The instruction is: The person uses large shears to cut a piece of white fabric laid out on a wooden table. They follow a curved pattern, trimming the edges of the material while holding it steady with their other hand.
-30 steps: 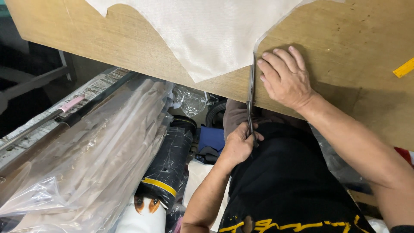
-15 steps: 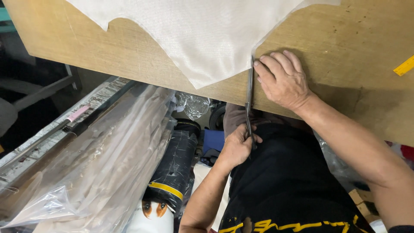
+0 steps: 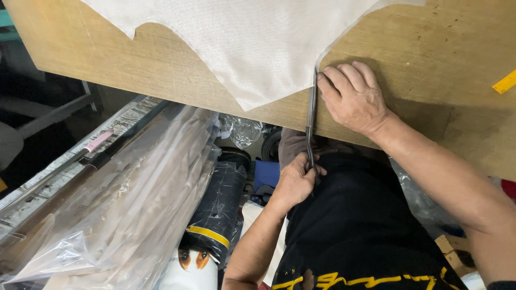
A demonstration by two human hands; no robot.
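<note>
- Left hand [image 3: 296, 180] keeps a closed grip on the long scissors [image 3: 311, 115], blades at the white fabric's [image 3: 252, 48] edge.
- Right hand [image 3: 355, 99], flat and empty, presses the tabletop [image 3: 430, 70] just beside the scissors.
- The fabric's edge already looks cut in curves; the cut beside the blades looks unfinished.

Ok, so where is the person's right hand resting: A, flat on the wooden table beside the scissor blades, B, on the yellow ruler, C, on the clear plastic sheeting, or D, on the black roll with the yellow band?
A: the right hand lies palm-down on the wooden table, fingertips right next to the scissors, whose handles the left hand holds.
</note>
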